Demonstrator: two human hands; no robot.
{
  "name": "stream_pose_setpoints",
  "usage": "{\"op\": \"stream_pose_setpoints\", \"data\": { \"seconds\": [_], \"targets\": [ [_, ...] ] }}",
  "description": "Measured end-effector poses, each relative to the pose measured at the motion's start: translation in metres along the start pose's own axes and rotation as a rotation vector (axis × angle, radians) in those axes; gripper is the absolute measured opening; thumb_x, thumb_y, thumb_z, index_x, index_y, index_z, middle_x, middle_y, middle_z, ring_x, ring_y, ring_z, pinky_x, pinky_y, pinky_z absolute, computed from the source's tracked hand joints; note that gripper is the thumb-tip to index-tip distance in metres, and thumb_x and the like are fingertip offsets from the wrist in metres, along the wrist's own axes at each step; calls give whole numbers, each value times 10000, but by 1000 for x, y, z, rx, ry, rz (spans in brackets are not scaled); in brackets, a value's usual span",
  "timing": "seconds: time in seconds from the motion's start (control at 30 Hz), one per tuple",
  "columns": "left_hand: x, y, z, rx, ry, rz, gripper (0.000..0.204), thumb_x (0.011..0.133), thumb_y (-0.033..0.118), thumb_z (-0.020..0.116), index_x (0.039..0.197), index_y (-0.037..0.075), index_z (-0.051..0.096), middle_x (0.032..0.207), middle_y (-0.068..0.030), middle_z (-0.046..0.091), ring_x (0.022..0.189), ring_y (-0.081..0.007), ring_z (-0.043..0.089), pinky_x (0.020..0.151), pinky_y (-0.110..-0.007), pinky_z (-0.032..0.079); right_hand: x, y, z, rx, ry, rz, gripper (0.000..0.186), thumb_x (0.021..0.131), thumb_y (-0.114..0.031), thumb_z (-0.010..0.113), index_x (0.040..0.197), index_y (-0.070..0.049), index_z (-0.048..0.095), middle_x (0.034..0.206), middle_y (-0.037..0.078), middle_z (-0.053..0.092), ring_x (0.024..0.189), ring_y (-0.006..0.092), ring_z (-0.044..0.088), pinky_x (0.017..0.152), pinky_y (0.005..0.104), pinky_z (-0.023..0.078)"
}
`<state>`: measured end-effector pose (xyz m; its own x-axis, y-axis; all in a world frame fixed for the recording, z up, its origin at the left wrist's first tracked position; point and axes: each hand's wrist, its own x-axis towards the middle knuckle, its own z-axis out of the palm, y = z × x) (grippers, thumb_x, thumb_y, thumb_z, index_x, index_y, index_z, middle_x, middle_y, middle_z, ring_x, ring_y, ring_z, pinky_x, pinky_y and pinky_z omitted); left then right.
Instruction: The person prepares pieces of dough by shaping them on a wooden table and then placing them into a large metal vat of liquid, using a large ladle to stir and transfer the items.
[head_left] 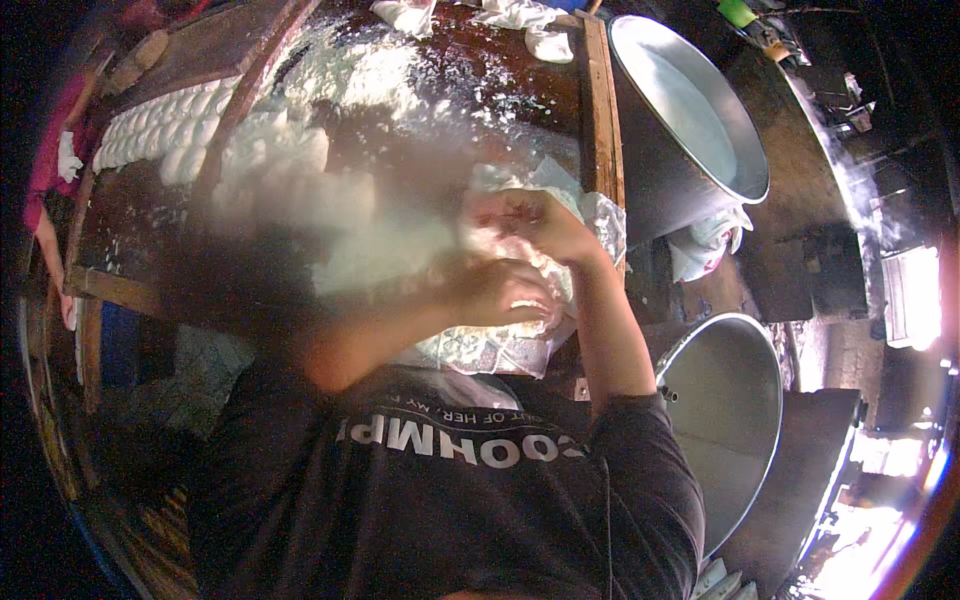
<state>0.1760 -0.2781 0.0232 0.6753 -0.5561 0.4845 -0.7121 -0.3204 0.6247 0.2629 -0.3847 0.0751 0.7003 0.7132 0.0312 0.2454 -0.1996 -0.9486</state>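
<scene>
A white, soft-looking mass (497,340) lies on a clear plastic sheet (600,225) at the near right corner of the dark wooden table. My left hand (508,293) is bent over it, fingers curled and closed, with white matter at the fingertips. What it grips is hidden. Just beyond, my right hand (525,222) reaches in over the same mass from the right. Its fingers are blurred and partly covered in white, so their closure is unclear. Pale haze veils the white material (285,150) to the left of my hands.
Rows of rounded white lumps (165,125) lie at the far left, beside a wooden divider (240,95). White powder (370,75) covers the table's far part. A large metal pot (645,150) stands right of the wooden rim (605,120); another (740,400) is nearer. Another person's arm (48,245) shows far left.
</scene>
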Motion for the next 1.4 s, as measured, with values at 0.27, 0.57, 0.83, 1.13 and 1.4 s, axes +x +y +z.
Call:
{"op": "stream_pose_setpoints", "data": {
  "seconds": [0.27, 0.57, 0.83, 1.13, 1.4],
  "targets": [
    [17, -122, -58, 244, 144, -799, 236, 714, 86, 594, 941, 28, 567, 861, -115, 580, 831, -261, 542, 770, -341, 420, 67, 50, -5, -1023, 242, -43, 279, 694, -199, 606, 967, -148, 586, 1049, 82, 499, 967, 262, 458, 798, 449, 349],
    [-7, -36, -35, 565, 55, -149, 123, 689, 175, 609, 801, 125, 608, 857, -37, 578, 770, -216, 559, 681, -330, 460, -94, 14, 24, -858, 1, -219, 204, 632, -216, 665, 813, -145, 604, 936, 36, 541, 920, 227, 474, 803, 393, 314],
    [34, -91, -73, 149, 309, -484, 320, 724, 63, 571, 1038, 53, 507, 907, -129, 593, 746, -165, 579, 653, -285, 444, 4, -49, -4, -567, 391, -427, 107, 714, -136, 603, 772, -48, 622, 645, 92, 586, 567, 196, 556, 559, 298, 428],
    [-28, -84, -75, 188, 270, -509, 468, 848, 225, 477, 1239, 67, 274, 876, -125, 556, 735, -157, 543, 677, -290, 425, 81, 37, -2, -857, -189, 379, 239, 775, -242, 512, 992, -162, 572, 966, 54, 576, 818, 216, 552, 709, 336, 459],
    [0, -33, -75, 320, 351, -475, 345, 733, 153, 593, 1049, 46, 505, 864, -129, 565, 768, -251, 555, 705, -342, 430, 65, 59, -43, -135, 165, 48, 173, 701, -70, 603, 870, -32, 593, 828, 94, 613, 735, 148, 565, 697, 276, 448]
  ]
}}
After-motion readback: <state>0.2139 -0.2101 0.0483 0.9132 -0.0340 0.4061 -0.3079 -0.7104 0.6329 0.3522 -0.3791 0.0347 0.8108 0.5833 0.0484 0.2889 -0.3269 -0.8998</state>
